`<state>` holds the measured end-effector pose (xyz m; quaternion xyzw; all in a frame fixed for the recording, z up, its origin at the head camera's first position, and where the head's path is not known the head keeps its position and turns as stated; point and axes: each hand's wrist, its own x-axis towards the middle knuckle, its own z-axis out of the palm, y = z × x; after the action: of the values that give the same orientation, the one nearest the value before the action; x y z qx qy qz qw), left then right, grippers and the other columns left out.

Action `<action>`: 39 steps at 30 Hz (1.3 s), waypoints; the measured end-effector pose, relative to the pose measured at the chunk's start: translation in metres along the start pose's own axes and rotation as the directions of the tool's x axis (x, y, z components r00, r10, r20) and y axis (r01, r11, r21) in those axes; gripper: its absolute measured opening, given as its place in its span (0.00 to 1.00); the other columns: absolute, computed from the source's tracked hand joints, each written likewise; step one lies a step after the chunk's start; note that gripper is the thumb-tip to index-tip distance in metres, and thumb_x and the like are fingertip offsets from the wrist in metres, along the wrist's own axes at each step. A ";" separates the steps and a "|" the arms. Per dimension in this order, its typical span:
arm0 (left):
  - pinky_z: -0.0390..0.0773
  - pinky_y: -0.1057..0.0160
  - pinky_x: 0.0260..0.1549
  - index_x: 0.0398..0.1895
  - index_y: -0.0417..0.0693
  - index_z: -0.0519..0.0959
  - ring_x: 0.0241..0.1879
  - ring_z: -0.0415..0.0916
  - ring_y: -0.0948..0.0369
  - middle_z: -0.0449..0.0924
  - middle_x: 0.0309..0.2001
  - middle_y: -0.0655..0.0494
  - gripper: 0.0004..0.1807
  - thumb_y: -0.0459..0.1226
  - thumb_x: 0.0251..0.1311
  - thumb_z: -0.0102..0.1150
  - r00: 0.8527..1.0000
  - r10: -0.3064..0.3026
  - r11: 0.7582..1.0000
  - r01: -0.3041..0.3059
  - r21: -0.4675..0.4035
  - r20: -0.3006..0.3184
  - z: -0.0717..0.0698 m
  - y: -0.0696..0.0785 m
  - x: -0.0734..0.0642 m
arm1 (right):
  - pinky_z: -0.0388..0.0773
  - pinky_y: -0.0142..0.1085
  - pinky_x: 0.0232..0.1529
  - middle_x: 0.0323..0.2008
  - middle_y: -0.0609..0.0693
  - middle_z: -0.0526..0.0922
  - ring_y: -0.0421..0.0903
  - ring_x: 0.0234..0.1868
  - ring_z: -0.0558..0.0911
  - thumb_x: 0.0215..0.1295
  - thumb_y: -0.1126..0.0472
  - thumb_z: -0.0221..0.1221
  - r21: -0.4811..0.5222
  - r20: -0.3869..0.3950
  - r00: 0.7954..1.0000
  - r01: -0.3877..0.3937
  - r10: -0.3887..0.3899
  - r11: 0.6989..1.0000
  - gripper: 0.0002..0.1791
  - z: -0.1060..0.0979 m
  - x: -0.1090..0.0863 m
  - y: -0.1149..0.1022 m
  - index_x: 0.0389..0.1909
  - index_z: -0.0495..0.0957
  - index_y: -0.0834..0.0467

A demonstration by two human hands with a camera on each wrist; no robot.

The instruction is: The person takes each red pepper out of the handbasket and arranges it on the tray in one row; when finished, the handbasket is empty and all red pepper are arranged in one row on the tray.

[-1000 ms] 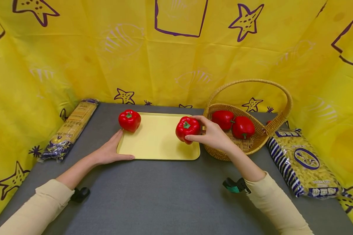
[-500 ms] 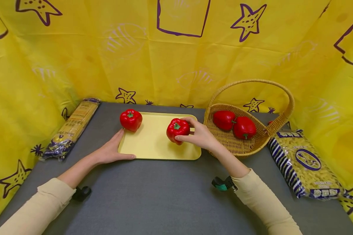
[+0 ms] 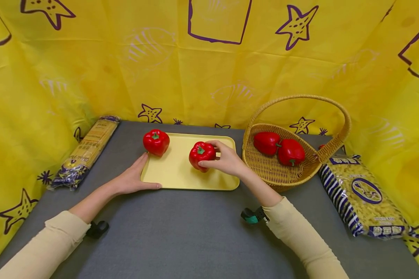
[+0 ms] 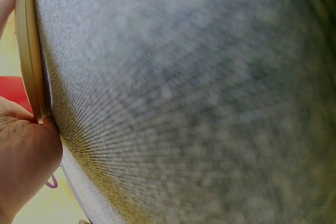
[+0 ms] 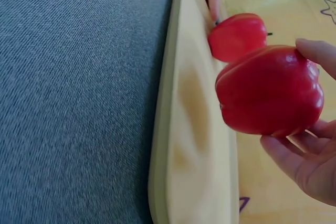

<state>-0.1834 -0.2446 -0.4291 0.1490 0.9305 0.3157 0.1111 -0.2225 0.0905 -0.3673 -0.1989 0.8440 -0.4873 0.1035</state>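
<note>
- Pasta bag (image 3: 366, 197) at the right: clear, with a striped side, an oval emblem and pale characters on a dark band, too small to read
- Long noodle packet (image 3: 87, 151) at the left: print along its length and on its dark near end, too blurred to read surely
- Wicker basket (image 3: 276, 172), just beside the tray's right end, holds two peppers (image 3: 291, 152) on their sides; its tall handle overlaps the bag's far corner from the head view
- Yellow cloth (image 3: 213, 73) with starfish and fish drawings hangs behind the grey table (image 3: 195, 232)
- Right hand (image 3: 227, 159): thumb and fingers clamped on a red pepper (image 3: 201, 155), raised above the yellow tray (image 3: 176, 170), stem up, hiding part of it
- Left hand (image 3: 134, 180): thumb and fingers spread wide apart, touching the tray's left end
- Second pepper (image 3: 156, 142) sits at the tray's far left corner, near the left fingertips
</note>
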 end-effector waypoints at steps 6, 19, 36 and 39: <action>0.48 0.35 0.66 0.77 0.41 0.32 0.74 0.37 0.41 0.32 0.77 0.39 0.71 0.62 0.46 0.70 1.000 -0.007 1.000 0.007 0.002 0.002 -0.001 0.001 0.000 | 0.78 0.38 0.52 0.58 0.52 0.76 0.49 0.58 0.75 0.52 0.54 0.73 0.021 -0.024 1.000 -0.016 0.017 1.000 0.38 0.009 0.009 0.002 0.64 0.70 0.58; 0.48 0.34 0.65 0.77 0.40 0.31 0.74 0.36 0.41 0.32 0.77 0.38 0.71 0.63 0.46 0.69 1.000 -0.026 1.000 0.026 0.007 0.008 0.000 0.000 -0.001 | 0.77 0.39 0.53 0.59 0.52 0.75 0.49 0.59 0.74 0.54 0.54 0.72 0.017 -0.053 0.999 -0.003 0.004 1.000 0.39 0.026 0.028 0.010 0.65 0.69 0.57; 0.48 0.35 0.66 0.77 0.39 0.32 0.74 0.36 0.40 0.32 0.77 0.37 0.72 0.62 0.46 0.70 1.000 -0.026 1.000 0.026 0.000 0.005 -0.001 0.002 0.000 | 0.77 0.37 0.53 0.60 0.50 0.74 0.48 0.59 0.73 0.54 0.53 0.72 0.040 -0.059 0.998 0.007 -0.005 0.999 0.40 0.047 0.050 0.006 0.67 0.67 0.57; 0.48 0.35 0.66 0.77 0.40 0.32 0.74 0.37 0.40 0.32 0.77 0.38 0.72 0.62 0.45 0.70 1.000 -0.023 1.000 0.023 -0.003 0.000 0.000 0.002 0.000 | 0.77 0.37 0.53 0.60 0.50 0.74 0.48 0.59 0.73 0.55 0.53 0.72 0.047 -0.055 0.998 0.002 0.000 0.999 0.40 0.050 0.052 0.005 0.67 0.66 0.56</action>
<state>-0.1834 -0.2433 -0.4282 0.1379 0.9317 0.3158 0.1149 -0.2517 0.0307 -0.3962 -0.1833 0.8347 -0.5123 0.0845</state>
